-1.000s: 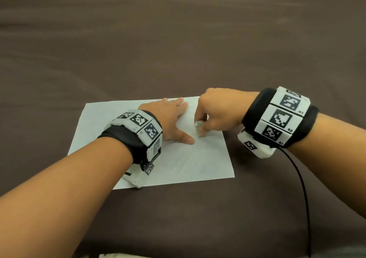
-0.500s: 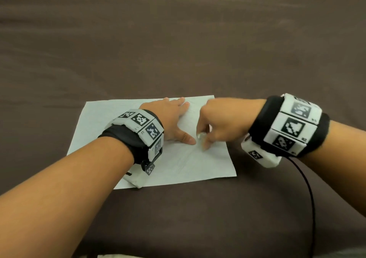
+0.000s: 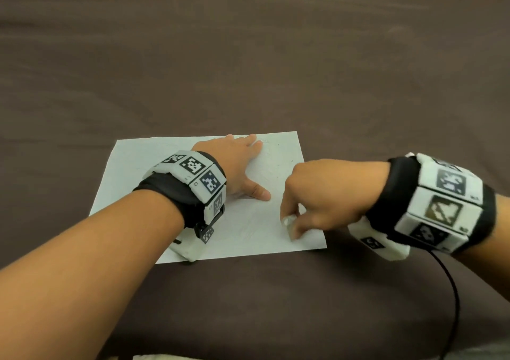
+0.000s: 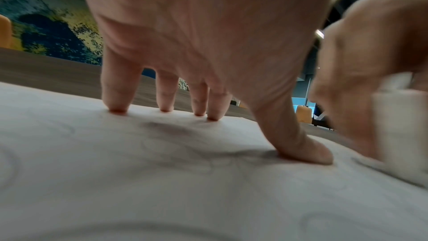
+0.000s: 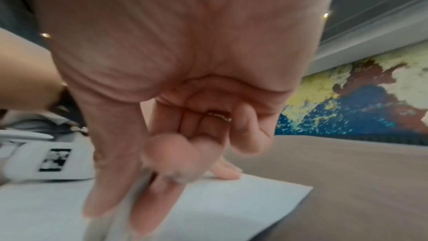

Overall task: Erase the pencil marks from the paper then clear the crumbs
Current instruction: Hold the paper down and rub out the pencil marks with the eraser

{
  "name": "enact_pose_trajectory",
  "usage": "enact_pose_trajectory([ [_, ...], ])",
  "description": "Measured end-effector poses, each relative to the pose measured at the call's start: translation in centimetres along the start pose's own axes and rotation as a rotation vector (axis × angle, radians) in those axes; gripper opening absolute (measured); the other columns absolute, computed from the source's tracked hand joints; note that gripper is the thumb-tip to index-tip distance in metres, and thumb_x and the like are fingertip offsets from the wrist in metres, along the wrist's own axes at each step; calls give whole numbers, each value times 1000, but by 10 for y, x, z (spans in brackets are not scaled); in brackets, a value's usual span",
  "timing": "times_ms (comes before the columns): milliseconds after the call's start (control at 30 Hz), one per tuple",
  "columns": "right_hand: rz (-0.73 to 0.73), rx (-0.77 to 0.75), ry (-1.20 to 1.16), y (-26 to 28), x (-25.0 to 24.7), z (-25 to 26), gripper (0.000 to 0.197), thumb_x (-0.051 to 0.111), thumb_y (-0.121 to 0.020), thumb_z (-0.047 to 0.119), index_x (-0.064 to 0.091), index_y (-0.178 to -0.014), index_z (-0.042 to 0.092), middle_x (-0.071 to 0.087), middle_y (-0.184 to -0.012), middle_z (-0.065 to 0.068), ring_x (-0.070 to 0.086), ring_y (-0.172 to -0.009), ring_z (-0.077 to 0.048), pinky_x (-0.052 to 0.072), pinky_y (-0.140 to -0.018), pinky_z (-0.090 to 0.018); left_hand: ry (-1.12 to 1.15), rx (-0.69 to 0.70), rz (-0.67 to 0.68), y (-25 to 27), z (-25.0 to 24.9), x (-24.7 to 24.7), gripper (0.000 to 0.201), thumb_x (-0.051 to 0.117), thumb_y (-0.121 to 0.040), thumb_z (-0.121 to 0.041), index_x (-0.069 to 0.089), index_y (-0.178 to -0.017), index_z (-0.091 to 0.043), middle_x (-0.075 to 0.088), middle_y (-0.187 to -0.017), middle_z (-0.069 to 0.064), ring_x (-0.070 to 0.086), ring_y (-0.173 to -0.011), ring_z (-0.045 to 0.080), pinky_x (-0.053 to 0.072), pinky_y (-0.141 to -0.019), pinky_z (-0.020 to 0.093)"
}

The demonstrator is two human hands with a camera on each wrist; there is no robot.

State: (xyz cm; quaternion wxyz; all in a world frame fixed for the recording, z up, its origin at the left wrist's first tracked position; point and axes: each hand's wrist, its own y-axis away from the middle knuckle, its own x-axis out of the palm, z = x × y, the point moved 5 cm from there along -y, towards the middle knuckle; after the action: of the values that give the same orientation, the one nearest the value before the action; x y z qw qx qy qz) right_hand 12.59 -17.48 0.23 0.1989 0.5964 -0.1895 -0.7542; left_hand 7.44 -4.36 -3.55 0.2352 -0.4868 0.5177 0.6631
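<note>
White eraser (image 3: 289, 223) pinched by right hand (image 3: 323, 194) on paper (image 3: 138, 172).

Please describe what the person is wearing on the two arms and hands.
Both forearms are bare, with no sleeves. Each wrist carries a black band topped with white blocks printed with black square markers. A white housing hangs below each wrist, and a thin black cable trails from the right one. The right hand wears a thin gold ring.

The paper (image 3: 154, 166) lies on the table (image 3: 248, 56) near its front edge. The left hand (image 3: 237, 166) rests on the paper's middle, fingertips toward its far edge. The right hand (image 3: 317, 194) sits right of it, by the paper's near right corner, pressing the eraser (image 3: 288, 221) onto the sheet.
</note>
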Motion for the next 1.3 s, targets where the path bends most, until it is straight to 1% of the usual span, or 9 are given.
enact_pose_trajectory([
  [33, -33, 25, 6, -4, -5, -6, 16, 70, -90, 40, 77, -95, 27, 69, -73, 14, 58, -66, -3, 54, -73, -28, 2, 0, 1, 0, 0, 0, 116, 53, -69, -85, 1, -157, -31, -3, -164, -18, 6, -152, 19, 27, -117, 46],
  [167, -177, 90, 73, -10, -17, -23, 19, 64, -91, 37, 77, -88, 23, 72, -79, 9, 60, -71, -12, 58, -76, -40, -3, 4, 3, -1, 1, 1, 117, 52, -69, -86, 0, -157, -30, -3, -164, -17, 7, -152, 21, 28, -117, 47],
  [267, -133, 29, 51, -4, -2, -12, 21, 61, -92, 37, 76, -90, 22, 73, -84, 5, 63, -77, -17, 57, -76, -39, 3, 1, 5, 0, 0, 0, 116, 53, -70, -85, 0, -158, -31, -3, -164, -17, 7, -152, 20, 27, -117, 46],
  [433, -4, -48, -41, 5, 10, 1, 16, 67, -93, 38, 77, -102, 30, 75, -93, 12, 64, -81, -10, 56, -79, -32, 4, 1, 8, 0, 1, -1, 115, 53, -70, -85, 0, -157, -31, -4, -164, -17, 6, -152, 20, 27, -117, 46],
  [667, -140, 119, -48, -17, -17, -36, 16, 71, -90, 38, 79, -102, 31, 76, -92, 12, 62, -80, -9, 56, -81, -38, 22, 6, 6, 0, 1, 0, 117, 56, -69, -84, 0, -157, -31, -4, -164, -17, 5, -152, 21, 28, -117, 47],
  [833, -202, 217, -104, -37, -39, -60, 9, 78, -86, 36, 80, -94, 32, 75, -92, 10, 65, -89, -17, 57, -85, -39, 32, 14, -6, 0, 2, 1, 114, 56, -69, -84, 6, -157, -32, -1, -164, -18, 8, -152, 21, 32, -114, 49],
  [1033, -298, 330, -100, -65, -69, -81, 10, 77, -87, 30, 81, -95, 32, 70, -86, 12, 66, -89, -21, 60, -81, -41, 29, 13, 2, 0, 2, 0, 113, 56, -70, -84, 5, -156, -33, -1, -163, -18, 8, -151, 20, 36, -111, 50],
  [1200, -321, 341, 19, -77, -78, -78, 14, 68, -92, 27, 80, -98, 28, 72, -92, 4, 66, -86, -23, 59, -76, -38, 42, 21, 3, -1, 3, 1, 113, 57, -69, -84, 4, -156, -33, -2, -163, -19, 7, -152, 20, 34, -112, 50],
  [1300, -275, 308, 48, -75, -72, -77, 13, 68, -93, 29, 81, -98, 27, 70, -86, 7, 65, -83, -21, 55, -69, -33, 50, 17, 5, -1, 3, 1, 113, 57, -70, -84, 5, -156, -34, -2, -163, -19, 6, -152, 20, 32, -112, 50],
])
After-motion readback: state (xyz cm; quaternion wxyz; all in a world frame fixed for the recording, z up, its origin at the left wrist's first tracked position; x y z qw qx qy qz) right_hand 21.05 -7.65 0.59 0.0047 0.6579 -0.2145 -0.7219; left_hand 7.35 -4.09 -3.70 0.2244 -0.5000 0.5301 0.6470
